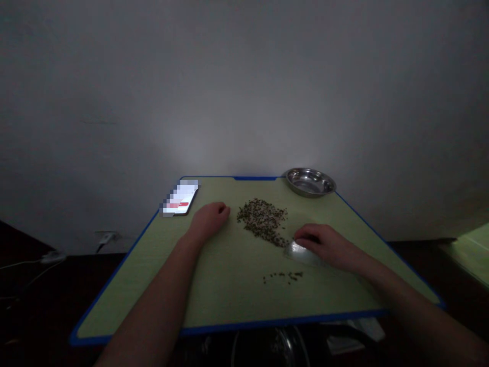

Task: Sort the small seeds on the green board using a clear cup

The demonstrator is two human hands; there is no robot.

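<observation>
A pile of small dark, bean-like grains (pixel 262 216) lies spread on the light green tabletop (pixel 225 290), with a tail of grains running toward my right hand. My left hand (pixel 210 219) rests on the table just left of the pile, fingers curled into a loose fist, with nothing showing in it. At the pile's lower right, my right hand (pixel 324 244) is closed on a clear, shiny plastic piece (pixel 300 251); its edge touches or nearly touches the nearest grains. Closer to me is a small scattered row of grains (pixel 284 277), apart from the main pile.
A shallow steel bowl (pixel 310 183) stands at the table's back right corner. On the left edge lies a phone (pixel 181 198) with its screen lit. The table has a blue rim (pixel 282 322), and a grey wall (pixel 244 102) rises right behind it.
</observation>
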